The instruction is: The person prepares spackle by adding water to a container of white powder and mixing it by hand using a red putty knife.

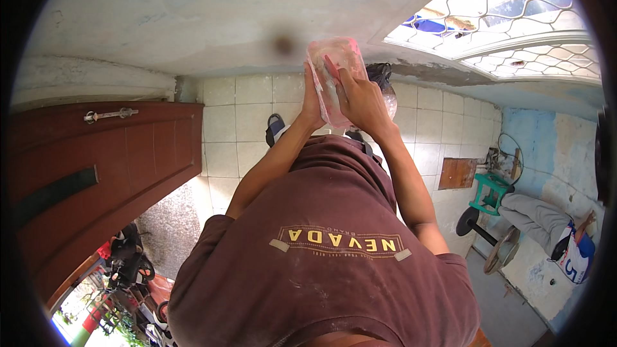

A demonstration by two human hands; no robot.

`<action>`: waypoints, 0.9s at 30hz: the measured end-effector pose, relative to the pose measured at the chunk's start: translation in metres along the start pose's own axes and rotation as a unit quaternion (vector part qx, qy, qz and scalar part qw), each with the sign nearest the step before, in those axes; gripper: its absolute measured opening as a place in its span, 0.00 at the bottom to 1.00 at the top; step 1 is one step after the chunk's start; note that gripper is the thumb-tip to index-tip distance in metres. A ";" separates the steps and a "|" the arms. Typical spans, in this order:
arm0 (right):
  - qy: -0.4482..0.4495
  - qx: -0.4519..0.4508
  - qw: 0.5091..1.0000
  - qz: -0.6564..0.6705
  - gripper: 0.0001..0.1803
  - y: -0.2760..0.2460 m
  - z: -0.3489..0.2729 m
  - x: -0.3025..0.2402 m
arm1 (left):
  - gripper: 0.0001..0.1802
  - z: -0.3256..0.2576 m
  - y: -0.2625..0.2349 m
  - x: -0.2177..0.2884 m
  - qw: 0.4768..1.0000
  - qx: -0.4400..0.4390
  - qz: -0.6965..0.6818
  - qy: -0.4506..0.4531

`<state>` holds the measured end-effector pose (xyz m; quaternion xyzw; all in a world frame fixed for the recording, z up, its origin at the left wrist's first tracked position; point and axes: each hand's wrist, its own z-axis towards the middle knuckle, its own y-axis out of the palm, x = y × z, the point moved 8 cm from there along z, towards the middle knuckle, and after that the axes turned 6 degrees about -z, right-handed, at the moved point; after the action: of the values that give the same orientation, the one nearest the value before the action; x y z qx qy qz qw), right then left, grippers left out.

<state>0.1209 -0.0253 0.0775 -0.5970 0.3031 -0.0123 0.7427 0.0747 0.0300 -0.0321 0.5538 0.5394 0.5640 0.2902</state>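
Nr wall (193, 19), L hand (312, 101) holding tray (348, 49), R hand (364, 101) curled rnd tool (331, 67).

The space is closed in front by an off-white wall (193, 19), marked with bluish-grey patches. At the upper right, daylight is let in through a window (508, 0) covered by a wavy white grille (536, 8). The floor (252, 90) is laid with pale square tiles. On the left, a reddish-brown door (151, 135) is fitted with a metal bolt (110, 114). On the right, pale patches are exposed on a blue wall (528, 135), near which a green stool (493, 183) is placed.
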 end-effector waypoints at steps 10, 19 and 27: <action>0.102 0.024 0.993 -0.059 0.11 -0.019 0.011 0.006 | 0.46 0.010 0.007 -0.010 0.999 -0.015 -0.045 -0.012; 0.059 0.059 0.996 -0.014 0.13 -0.058 0.009 0.001 | 0.45 0.010 0.010 0.003 0.993 -0.039 -0.107 -0.006; 0.077 -0.024 0.996 -0.039 0.14 -0.016 0.009 -0.003 | 0.48 0.017 0.001 0.004 0.996 -0.028 -0.085 0.001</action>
<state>0.1281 -0.0205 0.0947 -0.6230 0.3358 -0.0798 0.7019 0.0897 0.0380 -0.0334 0.4973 0.5687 0.5529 0.3516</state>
